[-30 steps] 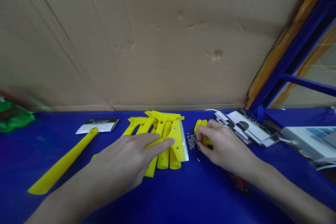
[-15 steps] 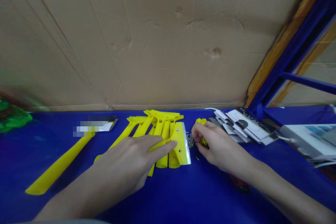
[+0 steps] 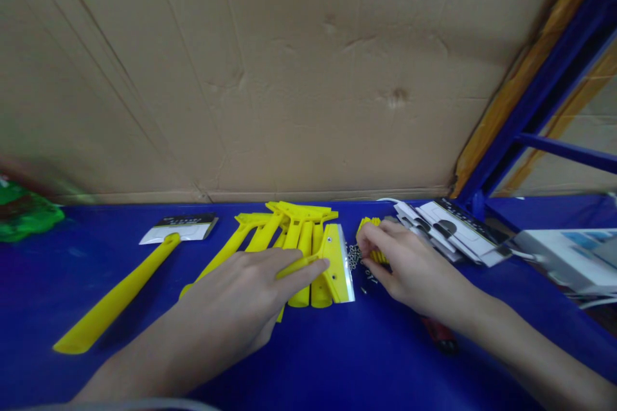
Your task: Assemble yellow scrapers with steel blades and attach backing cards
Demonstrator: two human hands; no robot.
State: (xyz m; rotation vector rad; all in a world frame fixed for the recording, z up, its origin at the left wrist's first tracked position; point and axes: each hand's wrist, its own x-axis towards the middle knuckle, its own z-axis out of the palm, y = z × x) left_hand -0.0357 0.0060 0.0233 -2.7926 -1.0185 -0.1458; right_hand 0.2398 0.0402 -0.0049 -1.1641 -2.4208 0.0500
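Observation:
My left hand (image 3: 241, 292) is closed round the handle of a yellow scraper (image 3: 333, 250), index finger stretched along its head. A bright metal blade (image 3: 348, 270) runs down the head's right edge, and two small dark spots show on its face. Several yellow scraper handles (image 3: 299, 237) lie piled behind and under that hand. Just right of the blade, my right hand (image 3: 405, 263) has its thumb and fingertips pinched together beside a heap of small screws (image 3: 355, 258); whatever is between them is hidden. Small yellow pieces (image 3: 367, 225) lie partly behind this hand.
At left, a yellow scraper (image 3: 120, 289) lies with a black-and-white sleeve (image 3: 179, 229) on its head. Printed sleeves (image 3: 448, 231) are stacked at right. A red-and-black tool (image 3: 441, 336) lies under my right forearm. Cardboard (image 3: 308, 77) stands behind the blue table (image 3: 318, 366).
The scraper and left hand appear slightly further right in view. My right fingertips have shifted a little, and more loose screws show below them.

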